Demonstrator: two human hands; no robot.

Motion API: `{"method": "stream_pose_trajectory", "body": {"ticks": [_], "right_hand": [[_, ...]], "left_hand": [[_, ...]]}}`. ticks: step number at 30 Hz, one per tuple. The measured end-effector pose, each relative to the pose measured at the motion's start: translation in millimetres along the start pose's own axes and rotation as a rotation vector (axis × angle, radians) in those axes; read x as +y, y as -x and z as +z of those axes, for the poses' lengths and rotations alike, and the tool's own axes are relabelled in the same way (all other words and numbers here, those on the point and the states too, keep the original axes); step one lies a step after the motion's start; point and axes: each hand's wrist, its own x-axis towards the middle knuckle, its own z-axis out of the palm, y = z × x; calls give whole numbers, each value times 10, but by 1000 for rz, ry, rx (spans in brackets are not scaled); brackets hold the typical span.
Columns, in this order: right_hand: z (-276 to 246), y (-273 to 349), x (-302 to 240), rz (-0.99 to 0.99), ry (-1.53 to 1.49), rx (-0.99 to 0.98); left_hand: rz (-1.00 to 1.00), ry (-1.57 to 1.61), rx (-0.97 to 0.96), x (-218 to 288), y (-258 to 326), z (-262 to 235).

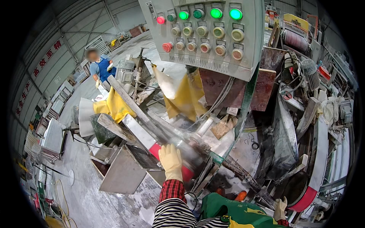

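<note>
My left hand (171, 161), in a pale rubber glove, reaches out with its fingers stretched over the red band (187, 173) of a machine. Whether the palm touches the band is hard to tell. Beyond the fingertips, a grey part of the machine (182, 146) is smeared by motion or spray. A long white slab or beam (138, 131) runs away from the band to the upper left. Low on the right, my right hand (280, 208) in the same kind of glove hangs with fingers loosely apart, beside another red band (304, 199). Nothing shows in either hand.
A grey control box (205, 41) with lit green and red buttons hangs ahead. Yellow cloths (116, 105) drape over the machine. Grey boards (123, 171) lean at the left. A co-worker in blue overalls (103, 69) stands far left. Wet floor (81, 182) stretches along the left.
</note>
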Motion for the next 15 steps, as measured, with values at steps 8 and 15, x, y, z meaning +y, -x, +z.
{"method": "stream_pose_trajectory", "body": {"ticks": [8,15], "right_hand": [[337,128,-76,-109,26,-231],[-62,126,59,33,-99,-250]], "left_hand": [[-76,36,-195,83,9,-90],[-59,30,-107,111,95,-44]]}}
